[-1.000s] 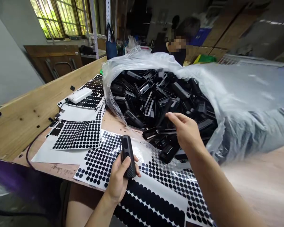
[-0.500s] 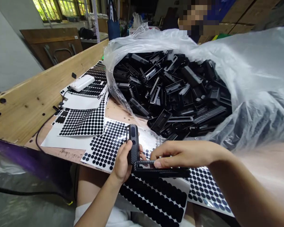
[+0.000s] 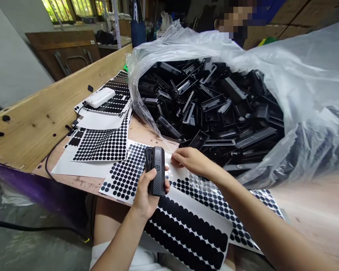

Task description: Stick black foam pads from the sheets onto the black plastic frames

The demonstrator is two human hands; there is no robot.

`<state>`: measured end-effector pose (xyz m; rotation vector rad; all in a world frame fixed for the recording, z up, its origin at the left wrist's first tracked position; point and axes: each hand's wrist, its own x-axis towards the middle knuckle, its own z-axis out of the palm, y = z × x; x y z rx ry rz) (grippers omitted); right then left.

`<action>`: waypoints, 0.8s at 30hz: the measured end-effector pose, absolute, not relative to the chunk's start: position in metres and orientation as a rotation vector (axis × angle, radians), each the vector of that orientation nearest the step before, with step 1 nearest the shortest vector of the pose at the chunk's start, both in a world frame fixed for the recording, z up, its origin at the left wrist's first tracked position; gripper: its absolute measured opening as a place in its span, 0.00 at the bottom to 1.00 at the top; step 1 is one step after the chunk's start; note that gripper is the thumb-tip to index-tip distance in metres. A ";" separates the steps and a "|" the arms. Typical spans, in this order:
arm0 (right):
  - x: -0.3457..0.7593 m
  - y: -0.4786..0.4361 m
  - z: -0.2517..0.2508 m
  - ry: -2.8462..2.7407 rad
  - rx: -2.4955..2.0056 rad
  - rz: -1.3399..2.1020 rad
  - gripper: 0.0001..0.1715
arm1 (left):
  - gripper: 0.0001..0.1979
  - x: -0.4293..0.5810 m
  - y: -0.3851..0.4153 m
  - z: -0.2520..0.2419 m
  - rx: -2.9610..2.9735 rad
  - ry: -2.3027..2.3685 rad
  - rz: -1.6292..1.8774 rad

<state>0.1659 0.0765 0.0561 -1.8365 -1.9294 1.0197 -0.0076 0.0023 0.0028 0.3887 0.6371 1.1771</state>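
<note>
My left hand point(image 3: 147, 195) grips two black plastic parts point(image 3: 156, 170) stacked together, held upright over the table's near edge. My right hand point(image 3: 190, 160) rests with fingertips pinched on a white sticker sheet of black dots point(image 3: 203, 192), just right of the held parts; whether it holds a dot is too small to tell. A big clear plastic bag point(image 3: 285, 75) lies open behind, filled with several black plastic parts point(image 3: 209, 105).
More sticker sheets with black dots point(image 3: 101, 145) and black ovals point(image 3: 186, 233) cover the wooden table point(image 3: 25, 124). A white power bank point(image 3: 100, 98) with a cable lies on the far sheets. Another person point(image 3: 237, 19) sits behind the bag.
My right hand has brought the second black part to my left hand, let it go there, and moved up onto the dot sheet. My left hand now holds both parts.
</note>
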 end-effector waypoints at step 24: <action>0.179 0.089 0.038 -2.024 -2.069 0.548 0.06 | 0.23 -0.005 0.002 0.006 0.508 0.646 1.108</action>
